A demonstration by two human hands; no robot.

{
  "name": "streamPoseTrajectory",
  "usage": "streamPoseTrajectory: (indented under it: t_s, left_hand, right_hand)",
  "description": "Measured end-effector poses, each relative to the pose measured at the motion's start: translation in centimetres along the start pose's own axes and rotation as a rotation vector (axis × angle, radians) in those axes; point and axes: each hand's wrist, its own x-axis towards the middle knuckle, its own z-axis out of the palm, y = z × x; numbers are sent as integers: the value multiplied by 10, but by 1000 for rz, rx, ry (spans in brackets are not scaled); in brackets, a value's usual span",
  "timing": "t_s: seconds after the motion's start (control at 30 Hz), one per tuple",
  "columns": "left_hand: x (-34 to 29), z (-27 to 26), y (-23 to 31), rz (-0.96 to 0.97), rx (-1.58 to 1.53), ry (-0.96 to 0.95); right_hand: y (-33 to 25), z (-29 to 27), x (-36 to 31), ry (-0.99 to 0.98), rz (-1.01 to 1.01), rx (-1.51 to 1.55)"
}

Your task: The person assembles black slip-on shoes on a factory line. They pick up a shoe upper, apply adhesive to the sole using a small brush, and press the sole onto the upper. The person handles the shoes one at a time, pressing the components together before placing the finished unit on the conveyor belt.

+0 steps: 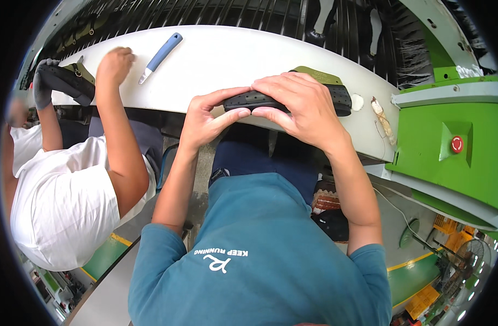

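Observation:
My left hand (211,113) and my right hand (300,108) are curled round a black sandal (341,100) at the near edge of the white worktable. Dotted holes run along its dark side, and an olive-green part (319,75) shows behind my right hand. Both thumbs press the near side, their tips almost meeting, while the fingers bend over the top. My right hand hides much of the middle. Further left on the table lies a blue-handled knife (165,51) with a short pale blade, apart from my hands.
The white worktable (222,60) curves before a dark slatted conveyor (232,13). To my left, a co-worker (69,201) holds a black sandal (69,84) in a grey-gloved hand. At right are a white disc (357,101), a wrapped stick (383,120) and a green machine (431,141) with a red button.

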Motion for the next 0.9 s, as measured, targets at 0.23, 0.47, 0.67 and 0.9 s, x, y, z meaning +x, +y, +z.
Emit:
streamPoseTrajectory:
  t_s: [0.23, 0.47, 0.67, 0.9]
  left_hand:
    - [0, 1, -11, 58, -109, 59]
    - [2, 0, -10, 44, -195, 48]
    - [7, 8, 4, 56, -128, 156]
    - [73, 38, 107, 456, -49, 298]
  right_hand:
    - [2, 11, 1, 89, -41, -49]
    - [3, 17, -1, 143, -58, -73]
    - [9, 14, 5, 181, -80, -76]
    - [-6, -37, 6, 516, 224, 532]
